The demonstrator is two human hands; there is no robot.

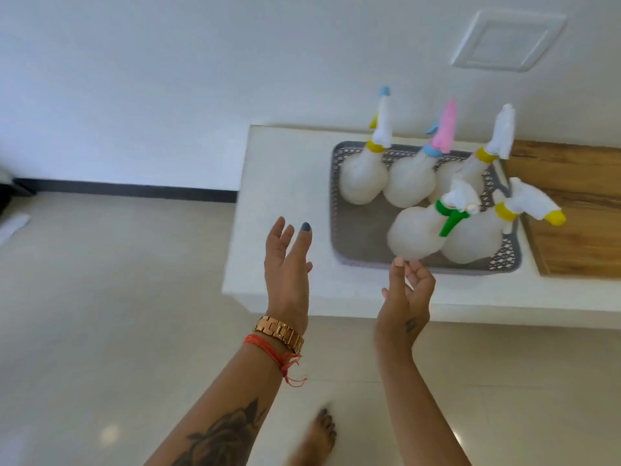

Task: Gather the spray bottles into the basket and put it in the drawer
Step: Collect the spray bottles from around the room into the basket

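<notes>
On the white surface point(285, 210) sits a grey basket point(356, 227) holding five upright spray bottles point(411, 237). Left hand point(287, 264) spread wide, empty; right hand point(408, 294) loosely curled, fingertip touching the nearest bottle.

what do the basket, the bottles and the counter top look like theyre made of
Basket: looks like grey moulded plastic, matt, with lattice-pierced walls.
Bottles: likely translucent white plastic, milky and softly glossy, with coloured plastic collars and triggers.
Counter top: smooth white slab, perhaps stone or laminate; the inset panel shows brown wood grain, real or printed I cannot tell.
</notes>
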